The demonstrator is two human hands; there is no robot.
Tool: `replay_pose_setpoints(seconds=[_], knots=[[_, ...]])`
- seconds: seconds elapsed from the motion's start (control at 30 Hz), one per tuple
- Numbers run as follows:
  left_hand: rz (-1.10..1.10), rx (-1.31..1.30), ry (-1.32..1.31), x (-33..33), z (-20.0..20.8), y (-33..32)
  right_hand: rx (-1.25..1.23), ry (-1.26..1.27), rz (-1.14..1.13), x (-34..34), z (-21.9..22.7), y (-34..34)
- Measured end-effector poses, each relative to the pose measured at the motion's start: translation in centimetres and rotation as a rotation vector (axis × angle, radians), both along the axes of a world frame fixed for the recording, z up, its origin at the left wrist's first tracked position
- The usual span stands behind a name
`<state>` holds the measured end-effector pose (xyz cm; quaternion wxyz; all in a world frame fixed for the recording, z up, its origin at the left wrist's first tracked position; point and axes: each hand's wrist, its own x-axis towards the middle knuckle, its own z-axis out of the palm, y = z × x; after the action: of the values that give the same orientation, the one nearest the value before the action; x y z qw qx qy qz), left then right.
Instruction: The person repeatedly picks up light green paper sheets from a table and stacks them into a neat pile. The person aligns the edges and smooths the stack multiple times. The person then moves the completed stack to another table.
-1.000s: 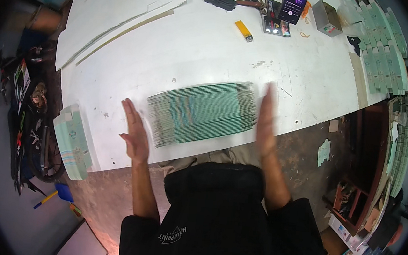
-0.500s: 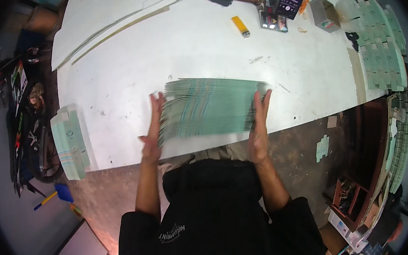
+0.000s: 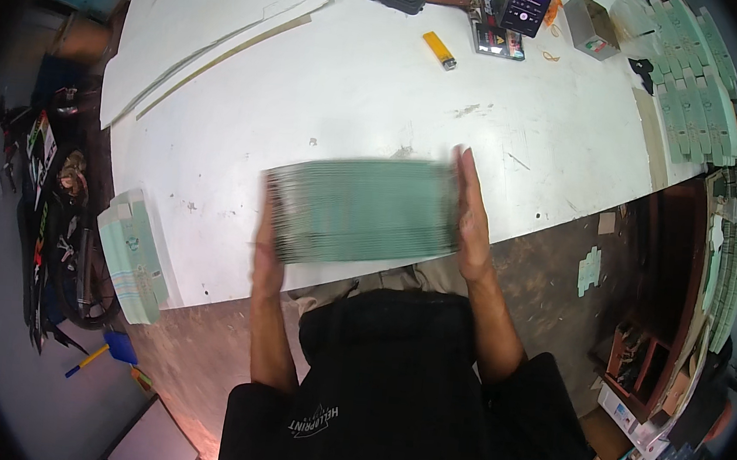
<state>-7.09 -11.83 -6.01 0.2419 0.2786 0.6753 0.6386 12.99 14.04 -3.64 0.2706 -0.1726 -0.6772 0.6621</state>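
A thick stack of flat green cartons [image 3: 370, 208] stands between my hands at the near edge of the white table [image 3: 379, 113]. Its layered edges are smeared by motion, most of all at the left end. My left hand [image 3: 268, 252] presses along that end, its fingers blurred and partly hidden by the cartons. Against the opposite end lies my right hand [image 3: 472, 226], palm inward and fingers stretched up and away from me. The stack is held between the two palms and slants slightly, its left end nearer to me.
Another green carton pile [image 3: 131, 253] sits at the table's left corner. Large white sheets [image 3: 220, 24] lie far left. A yellow lighter [image 3: 439, 50], a phone [image 3: 527, 5] and a grey box [image 3: 590, 26] are at the back. More green cartons [image 3: 694, 110] fill the far right.
The stack has shifted left and a little toward me, and its striped faces show less. My left hand has moved slightly left with it; my right hand stays at the right end.
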Motion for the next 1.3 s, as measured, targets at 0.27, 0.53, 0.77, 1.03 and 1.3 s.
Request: replay_pose_setpoints(seconds=[0.27,0.53,0.77,1.03,1.3], knots=[[0.059,-0.034,0.060,0.6,1.5,2.7,0.167,-0.130,-0.003,-0.5,2.3,1.3],[0.183,0.083,0.071,0.0,2.7,-1.7,-0.127,0.133,-0.185,4.0,1.1,4.1],[0.199,0.027,-0.108,3.1,2.9,-1.4,0.101,-0.132,0.074,3.5,1.4,-6.7],[-0.016,0.062,-0.011,3.2,3.0,1.2,0.202,-0.164,0.009,3.7,1.0,-3.1],[0.196,0.267,-0.360,-2.2,1.8,1.9,-0.035,0.149,-0.341,1.3,0.5,-1.2]])
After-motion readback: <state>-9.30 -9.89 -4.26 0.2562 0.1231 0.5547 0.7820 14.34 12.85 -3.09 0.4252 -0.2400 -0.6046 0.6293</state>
